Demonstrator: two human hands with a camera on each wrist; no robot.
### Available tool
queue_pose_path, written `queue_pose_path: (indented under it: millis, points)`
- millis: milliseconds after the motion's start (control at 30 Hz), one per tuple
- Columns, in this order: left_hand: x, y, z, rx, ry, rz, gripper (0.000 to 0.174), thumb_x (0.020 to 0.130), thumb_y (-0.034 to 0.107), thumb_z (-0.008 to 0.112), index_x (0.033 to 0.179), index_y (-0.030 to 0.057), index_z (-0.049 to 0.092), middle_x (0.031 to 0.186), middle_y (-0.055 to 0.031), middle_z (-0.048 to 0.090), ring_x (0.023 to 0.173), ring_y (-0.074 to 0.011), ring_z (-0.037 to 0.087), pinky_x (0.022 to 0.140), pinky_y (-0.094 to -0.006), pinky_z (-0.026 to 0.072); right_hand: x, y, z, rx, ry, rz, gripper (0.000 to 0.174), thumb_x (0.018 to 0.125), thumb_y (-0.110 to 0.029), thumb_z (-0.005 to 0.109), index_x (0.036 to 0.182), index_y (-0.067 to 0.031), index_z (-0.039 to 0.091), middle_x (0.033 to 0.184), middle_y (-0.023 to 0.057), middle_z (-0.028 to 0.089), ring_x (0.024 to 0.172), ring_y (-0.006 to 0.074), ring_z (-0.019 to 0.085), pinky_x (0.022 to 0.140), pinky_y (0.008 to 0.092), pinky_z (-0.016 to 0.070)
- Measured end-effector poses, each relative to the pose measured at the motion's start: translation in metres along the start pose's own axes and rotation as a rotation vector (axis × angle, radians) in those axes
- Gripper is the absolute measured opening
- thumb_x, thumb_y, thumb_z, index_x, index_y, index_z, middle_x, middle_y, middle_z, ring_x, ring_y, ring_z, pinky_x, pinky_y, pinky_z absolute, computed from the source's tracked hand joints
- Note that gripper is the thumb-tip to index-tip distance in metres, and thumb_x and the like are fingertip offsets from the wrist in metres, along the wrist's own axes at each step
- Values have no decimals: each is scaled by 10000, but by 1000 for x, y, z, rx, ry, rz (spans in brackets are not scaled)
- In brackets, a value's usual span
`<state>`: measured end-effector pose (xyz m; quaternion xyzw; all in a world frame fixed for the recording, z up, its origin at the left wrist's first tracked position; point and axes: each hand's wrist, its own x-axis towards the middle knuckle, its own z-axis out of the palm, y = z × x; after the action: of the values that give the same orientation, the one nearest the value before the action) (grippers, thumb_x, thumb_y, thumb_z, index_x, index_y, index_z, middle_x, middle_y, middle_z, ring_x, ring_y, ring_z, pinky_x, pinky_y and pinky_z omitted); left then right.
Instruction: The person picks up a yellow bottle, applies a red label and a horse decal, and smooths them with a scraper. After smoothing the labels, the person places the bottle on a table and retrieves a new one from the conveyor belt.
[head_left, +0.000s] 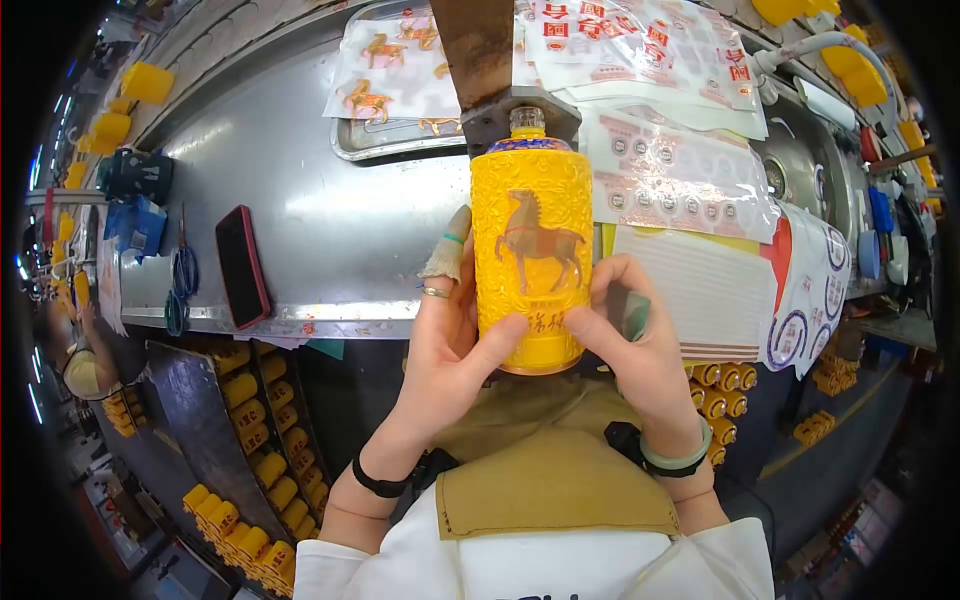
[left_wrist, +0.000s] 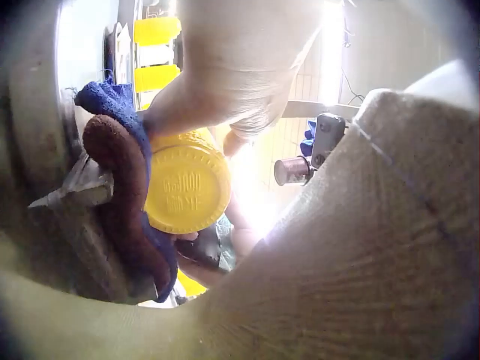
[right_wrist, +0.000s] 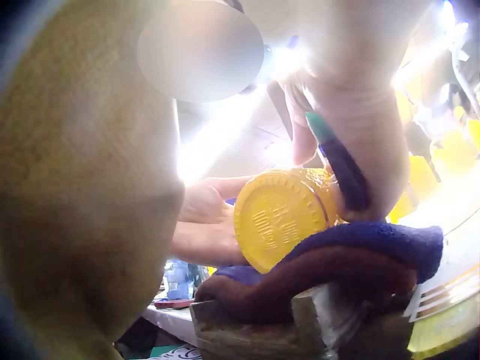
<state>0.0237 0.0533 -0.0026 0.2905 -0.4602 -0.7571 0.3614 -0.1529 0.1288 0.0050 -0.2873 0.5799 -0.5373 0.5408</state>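
Note:
A yellow embossed bottle with a clear glass neck lies with its base toward the person. A brown-gold horse picture and small characters mark its face. My left hand grips the lower left side, thumb on the front; a finger cover sheathes one finger. From the other side my right hand holds the bottle, its thumb by the characters and a dark green cover on one finger. In both wrist views the round bottle base faces out, beside a blue and brown cloth.
A metal tray with gold horse decal sheets stands behind on the steel table. Printed sheets cover the right side. A phone and scissors lie left. Racks of yellow bottles stand below.

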Motion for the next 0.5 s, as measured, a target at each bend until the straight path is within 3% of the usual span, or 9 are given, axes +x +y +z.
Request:
queue_pose_path:
  millis: [500]
  points:
    - [2,-3,5,34,18,7,872,955,-49,634,1636,3,92,1641,-181,269,1517,-278,310,1240,-426,276,1,6,-1,14,16,-15,319,888,-126,806,1061,-80,542,913,-34,468,829,80,428,766,226,398]
